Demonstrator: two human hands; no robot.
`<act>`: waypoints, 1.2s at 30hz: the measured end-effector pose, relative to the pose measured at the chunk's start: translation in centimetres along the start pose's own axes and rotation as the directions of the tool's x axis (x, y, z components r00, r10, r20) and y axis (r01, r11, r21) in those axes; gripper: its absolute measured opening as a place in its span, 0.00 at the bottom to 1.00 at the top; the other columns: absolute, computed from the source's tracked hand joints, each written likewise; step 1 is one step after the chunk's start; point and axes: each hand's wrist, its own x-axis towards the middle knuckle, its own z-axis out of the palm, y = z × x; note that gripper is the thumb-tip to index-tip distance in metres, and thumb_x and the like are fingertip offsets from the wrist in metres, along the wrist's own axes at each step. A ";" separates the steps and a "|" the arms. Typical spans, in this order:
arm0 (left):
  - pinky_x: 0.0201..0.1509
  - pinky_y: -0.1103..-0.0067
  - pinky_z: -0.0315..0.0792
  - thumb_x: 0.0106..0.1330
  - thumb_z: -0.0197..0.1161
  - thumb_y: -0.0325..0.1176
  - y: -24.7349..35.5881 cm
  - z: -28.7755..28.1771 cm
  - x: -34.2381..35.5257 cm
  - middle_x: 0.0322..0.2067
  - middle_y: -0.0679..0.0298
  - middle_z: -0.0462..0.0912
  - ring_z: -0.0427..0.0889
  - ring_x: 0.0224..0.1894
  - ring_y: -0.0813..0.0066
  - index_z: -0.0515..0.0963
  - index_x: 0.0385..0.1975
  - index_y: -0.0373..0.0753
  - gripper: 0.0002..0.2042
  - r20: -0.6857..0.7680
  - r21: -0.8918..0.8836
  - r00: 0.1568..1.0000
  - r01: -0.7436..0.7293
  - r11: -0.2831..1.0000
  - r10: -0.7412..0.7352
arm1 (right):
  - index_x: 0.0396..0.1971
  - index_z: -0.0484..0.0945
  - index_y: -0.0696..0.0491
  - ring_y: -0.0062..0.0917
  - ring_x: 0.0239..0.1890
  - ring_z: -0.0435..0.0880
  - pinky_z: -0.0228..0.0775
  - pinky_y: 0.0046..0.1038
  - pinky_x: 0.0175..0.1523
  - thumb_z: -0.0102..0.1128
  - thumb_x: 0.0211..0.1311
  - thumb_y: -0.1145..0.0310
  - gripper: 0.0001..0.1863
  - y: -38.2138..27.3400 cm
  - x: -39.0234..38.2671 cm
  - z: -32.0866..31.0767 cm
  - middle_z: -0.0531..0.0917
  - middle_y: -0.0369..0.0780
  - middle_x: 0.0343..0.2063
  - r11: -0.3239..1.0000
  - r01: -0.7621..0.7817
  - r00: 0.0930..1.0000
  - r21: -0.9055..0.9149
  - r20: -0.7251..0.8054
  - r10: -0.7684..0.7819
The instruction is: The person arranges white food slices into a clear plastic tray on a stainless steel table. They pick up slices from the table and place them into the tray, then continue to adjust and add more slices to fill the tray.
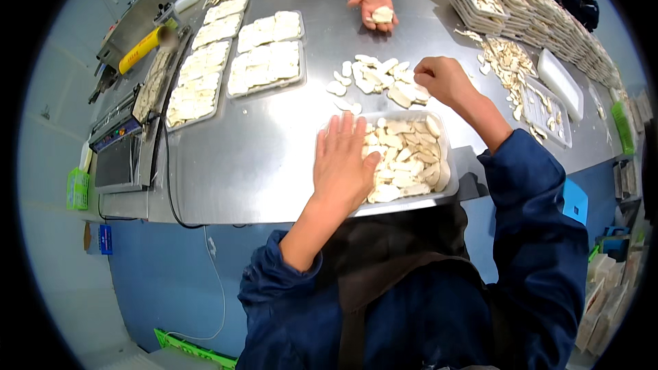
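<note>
A clear plastic tray (pixel 449 192) full of pale, dried-looking slices (pixel 404 157) sits at the table's front edge before me. My left hand (pixel 341 157) lies flat over the tray's left side, fingers stretched out and covering part of the slices. Beyond the tray is a loose pile of larger pale slices (pixel 373 75) on the steel tabletop. My right hand (pixel 444 81) is at the pile's right end, its fingers curled together; whatever they hold is hidden. Across the table, another person's hand (pixel 373 8) is palm up with a few slices on it.
Filled trays (pixel 266 68) stand in rows on the left, beside a bag sealer (pixel 123 120) with a cable. Stacked trays (pixel 480 10) line the far right. Nearer lie scattered small slices (pixel 507 65), a partly filled tray (pixel 548 120) and a white tray (pixel 561 82).
</note>
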 end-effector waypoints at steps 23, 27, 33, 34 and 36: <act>0.33 0.86 0.66 0.66 0.56 0.26 -6.5 -0.7 -5.4 0.35 0.65 0.76 0.70 0.29 0.84 0.76 0.42 0.31 0.08 -0.331 -0.554 0.730 0.363 0.749 -0.598 | 0.41 0.75 0.59 0.41 0.42 0.79 0.70 0.34 0.47 0.68 0.48 0.64 0.22 6.6 14.8 5.0 0.79 0.48 0.38 0.989 0.130 0.987 -0.072 -0.089 -0.136; 0.32 0.86 0.66 0.66 0.57 0.27 -6.5 -0.9 -5.4 0.36 0.65 0.75 0.70 0.29 0.83 0.76 0.42 0.31 0.08 -0.319 -0.537 0.739 0.376 0.755 -0.594 | 0.39 0.77 0.58 0.41 0.41 0.78 0.69 0.34 0.48 0.66 0.48 0.67 0.18 6.0 13.5 6.0 0.79 0.48 0.39 0.970 0.199 0.979 -0.143 -0.013 -0.203; 0.30 0.83 0.69 0.62 0.59 0.26 -6.5 -1.0 -5.1 0.35 0.62 0.76 0.72 0.27 0.79 0.77 0.39 0.32 0.08 -0.326 -0.571 0.728 0.357 0.739 -0.603 | 0.46 0.76 0.52 0.39 0.45 0.78 0.70 0.34 0.50 0.63 0.49 0.63 0.22 5.0 13.8 6.5 0.78 0.44 0.40 0.964 0.202 0.972 -0.173 0.158 -0.175; 0.29 0.83 0.69 0.62 0.59 0.26 -6.5 -1.0 -5.1 0.35 0.62 0.76 0.72 0.27 0.79 0.77 0.39 0.32 0.08 -0.330 -0.566 0.728 0.357 0.743 -0.601 | 0.47 0.76 0.52 0.38 0.45 0.78 0.70 0.34 0.50 0.64 0.48 0.62 0.23 4.8 14.1 6.5 0.78 0.44 0.40 0.960 0.214 0.967 -0.179 0.176 -0.183; 0.29 0.83 0.69 0.61 0.59 0.25 -6.5 -0.9 -5.2 0.34 0.62 0.76 0.72 0.27 0.79 0.77 0.39 0.32 0.08 -0.337 -0.559 0.726 0.357 0.748 -0.599 | 0.49 0.76 0.50 0.38 0.45 0.78 0.70 0.33 0.50 0.64 0.47 0.61 0.26 4.3 14.5 6.5 0.78 0.43 0.40 0.951 0.239 0.957 -0.196 0.215 -0.196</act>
